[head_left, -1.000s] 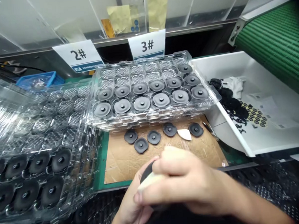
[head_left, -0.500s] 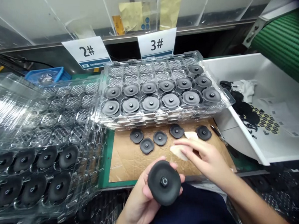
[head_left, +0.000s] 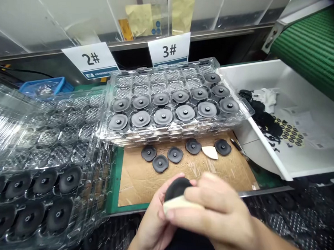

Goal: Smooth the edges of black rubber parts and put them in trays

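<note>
My left hand (head_left: 156, 218) is closed around the edge of a black disc (head_left: 177, 188) with a wavy rim, holding it low in front of me. Between the fingers and thumb of my right hand (head_left: 216, 208) is a cream-coloured sponge wedge (head_left: 179, 204), right at the disc; my hand and the wedge cover much of it. Whether the wedge presses on the disc I cannot tell. Beyond my hands, a second cream sponge wedge (head_left: 210, 152) lies on the cardboard (head_left: 136, 182), beside several black discs such as this one (head_left: 160, 163).
Behind the cardboard stands a stack of clear plastic trays (head_left: 167, 130), the top one partly filled with discs. More clear trays (head_left: 93, 158) are at left. A white bin (head_left: 275, 156) with black scraps is at right, with a slim dark tool (head_left: 239, 148) beside it.
My right hand has brought the sponge wedge from above the cardboard down and left to the disc in my left hand. The other wedge on the cardboard is now uncovered.
</note>
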`<state>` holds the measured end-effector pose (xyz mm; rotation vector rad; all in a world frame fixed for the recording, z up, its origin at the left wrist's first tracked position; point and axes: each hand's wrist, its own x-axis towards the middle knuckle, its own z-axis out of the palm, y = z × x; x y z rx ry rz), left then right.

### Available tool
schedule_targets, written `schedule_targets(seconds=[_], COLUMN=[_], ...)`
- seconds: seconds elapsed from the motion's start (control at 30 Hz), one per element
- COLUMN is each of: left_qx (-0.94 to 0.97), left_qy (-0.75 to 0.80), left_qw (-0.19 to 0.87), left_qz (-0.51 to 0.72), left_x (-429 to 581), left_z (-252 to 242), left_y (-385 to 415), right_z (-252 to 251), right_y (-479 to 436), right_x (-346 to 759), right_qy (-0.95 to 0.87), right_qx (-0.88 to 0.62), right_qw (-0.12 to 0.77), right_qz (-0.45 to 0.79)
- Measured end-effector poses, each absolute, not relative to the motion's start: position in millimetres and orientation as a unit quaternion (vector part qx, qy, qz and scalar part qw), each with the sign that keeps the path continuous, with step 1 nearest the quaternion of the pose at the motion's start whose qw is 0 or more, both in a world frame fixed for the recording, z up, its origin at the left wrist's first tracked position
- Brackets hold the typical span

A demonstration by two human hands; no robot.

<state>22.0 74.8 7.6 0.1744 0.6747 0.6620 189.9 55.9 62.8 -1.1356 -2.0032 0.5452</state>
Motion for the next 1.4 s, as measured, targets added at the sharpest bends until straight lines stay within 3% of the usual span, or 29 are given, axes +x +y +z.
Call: schedule_targets(seconds=[0.13,0.27,0.4,0.57,0.73,0.93,1.1,1.2,1.3,1.4], left_qx=[0.092,0.087,0.091,0.083,0.050,0.043,0.082,0.098,0.104,0.114], left_qy=[0.318,0.316,0.333,0.307,0.319,0.336,0.343,0.351,0.378,0.411], left_qw=[0.873,0.871,0.864,0.869,0.862,0.856,0.846,0.842,0.837,0.815], left_qz=[0.359,0.365,0.367,0.378,0.392,0.391,0.399,0.397,0.383,0.393], left_x=[18.7,16.9,18.4,24.4,22.4,21.6,30.7,33.0,31.3,32.2], left_z=[2.6,-0.6,1.0,-3.6,-12.7,-11.5,-8.5,-6.7,-5.4,-3.9], left_y=[67.3,66.5,70.0,68.0,64.7,68.2,69.3,67.6,66.2,65.0], right_z=[53.8,45.7,46.9,40.0,-12.3,-71.1,-17.3,28.1,48.0,48.0], right_y=[63.1,60.9,60.2,66.0,65.8,34.5,47.8,57.7,61.4,66.0], right_x=[190.9,191.2,190.0,189.6,204.6,206.4,196.2,180.5,168.4,162.9], right_qy=[-0.771,-0.757,-0.731,-0.718,-0.600,-0.576,-0.538,-0.604,-0.694,-0.713], right_qx=[-0.498,-0.453,-0.506,-0.494,-0.625,-0.651,-0.672,-0.587,-0.503,-0.509], right_qw=[0.300,0.367,0.338,0.377,0.328,0.293,0.366,0.443,0.392,0.313], right_qz=[0.259,0.296,0.310,0.313,0.376,0.398,0.354,0.306,0.335,0.367])
